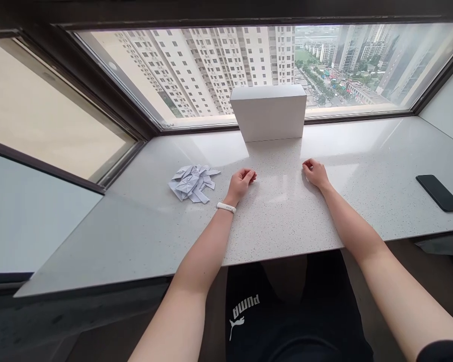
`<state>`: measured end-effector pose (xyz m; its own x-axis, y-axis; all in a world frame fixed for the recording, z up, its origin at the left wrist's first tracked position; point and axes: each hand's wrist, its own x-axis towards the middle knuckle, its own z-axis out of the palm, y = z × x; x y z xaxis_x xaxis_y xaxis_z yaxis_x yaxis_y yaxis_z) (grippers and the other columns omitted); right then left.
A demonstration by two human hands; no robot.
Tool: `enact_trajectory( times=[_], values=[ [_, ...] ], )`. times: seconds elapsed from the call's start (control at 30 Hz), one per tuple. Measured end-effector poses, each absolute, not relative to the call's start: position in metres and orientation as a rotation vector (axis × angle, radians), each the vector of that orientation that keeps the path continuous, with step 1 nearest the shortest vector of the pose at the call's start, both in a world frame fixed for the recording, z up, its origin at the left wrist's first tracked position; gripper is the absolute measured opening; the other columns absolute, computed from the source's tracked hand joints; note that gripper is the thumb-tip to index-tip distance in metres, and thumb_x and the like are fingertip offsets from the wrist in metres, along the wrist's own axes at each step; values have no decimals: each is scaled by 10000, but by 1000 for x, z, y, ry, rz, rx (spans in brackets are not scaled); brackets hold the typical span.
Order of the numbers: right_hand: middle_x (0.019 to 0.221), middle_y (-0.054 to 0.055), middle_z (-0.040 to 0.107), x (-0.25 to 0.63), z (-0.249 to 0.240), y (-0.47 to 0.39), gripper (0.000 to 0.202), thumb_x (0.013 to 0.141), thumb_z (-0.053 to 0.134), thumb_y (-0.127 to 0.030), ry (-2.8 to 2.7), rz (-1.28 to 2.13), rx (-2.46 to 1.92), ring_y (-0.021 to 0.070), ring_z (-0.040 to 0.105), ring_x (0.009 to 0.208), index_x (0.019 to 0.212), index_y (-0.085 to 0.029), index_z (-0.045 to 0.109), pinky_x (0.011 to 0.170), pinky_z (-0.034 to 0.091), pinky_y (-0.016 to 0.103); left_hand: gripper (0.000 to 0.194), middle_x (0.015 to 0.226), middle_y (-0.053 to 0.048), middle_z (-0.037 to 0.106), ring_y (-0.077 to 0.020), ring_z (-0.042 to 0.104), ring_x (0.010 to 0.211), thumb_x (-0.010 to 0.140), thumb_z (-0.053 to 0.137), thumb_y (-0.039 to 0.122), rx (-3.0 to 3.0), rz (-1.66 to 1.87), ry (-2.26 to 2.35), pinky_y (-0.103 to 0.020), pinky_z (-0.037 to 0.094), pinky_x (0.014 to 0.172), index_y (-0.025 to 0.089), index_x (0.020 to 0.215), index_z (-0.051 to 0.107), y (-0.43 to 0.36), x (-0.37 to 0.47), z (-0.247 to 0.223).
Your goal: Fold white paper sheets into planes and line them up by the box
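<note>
My left hand (242, 182) rests on the pale speckled counter (279, 221), fingers curled and thumb pressed against them, with nothing showing in it. A white band (225, 207) circles that wrist. Just left of it lies a loose pile of folded white paper pieces (192, 183), apart from the hand. My right hand (315, 173) lies on the counter too, its fingers curled in and nothing visible in them. Behind and between both hands a white box (274, 115) stands upright on its edge near the window, touched by neither hand.
A black phone (440, 192) lies flat at the far right of the counter. Dark window frames (98, 80) border the counter at the back and left. Tall buildings show through the glass. The counter's front edge runs just before my lap.
</note>
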<state>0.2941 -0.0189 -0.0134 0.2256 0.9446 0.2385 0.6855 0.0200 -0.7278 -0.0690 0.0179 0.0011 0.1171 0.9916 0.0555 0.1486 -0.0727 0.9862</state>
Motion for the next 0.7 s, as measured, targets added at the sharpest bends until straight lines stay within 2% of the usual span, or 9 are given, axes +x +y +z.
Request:
enact_trajectory(
  times=[0.37, 0.7],
  values=[
    [1217, 115, 930, 295, -12, -20, 171, 1082, 644, -350, -1538, 430, -1735, 325, 827, 1131, 1061, -284, 801, 1147, 644, 529, 436, 1049, -132, 874, -284, 802, 1018, 954, 927, 640, 1412, 1103, 1216, -424, 674, 967, 229, 926, 785, 19, -65, 1],
    [1199, 115, 919, 291, -9, -22, 145, 1068, 647, -352, -1522, 436, -1728, 338, 803, 1170, 1053, -292, 778, 1195, 621, 576, 362, 1097, -144, 892, -291, 811, 1040, 989, 897, 573, 1423, 1086, 1204, -434, 680, 982, 223, 944, 813, 16, -69, 3]
  ],
)
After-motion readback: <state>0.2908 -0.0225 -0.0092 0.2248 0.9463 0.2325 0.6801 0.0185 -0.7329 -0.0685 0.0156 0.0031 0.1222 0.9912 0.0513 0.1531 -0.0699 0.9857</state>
